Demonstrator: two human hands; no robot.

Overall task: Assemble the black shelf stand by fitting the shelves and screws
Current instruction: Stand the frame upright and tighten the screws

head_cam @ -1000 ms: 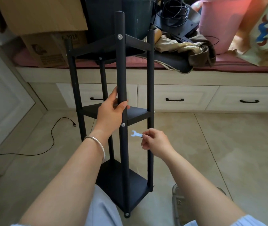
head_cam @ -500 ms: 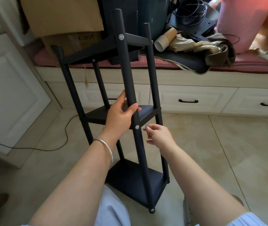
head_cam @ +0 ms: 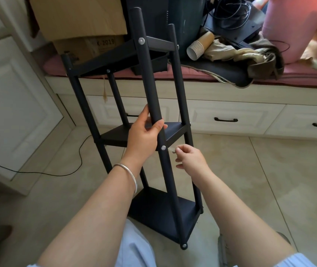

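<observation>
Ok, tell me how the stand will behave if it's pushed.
The stand looks tall and narrow, so probably apt to tip; the left hand grips a post. Likely stiff, with three shelves fixed by screws. It may slide on the floor.

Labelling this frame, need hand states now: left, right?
Left hand: grips the front post of the black shelf stand.
Right hand: pinches a small wrench beside the middle-shelf screw.
</observation>
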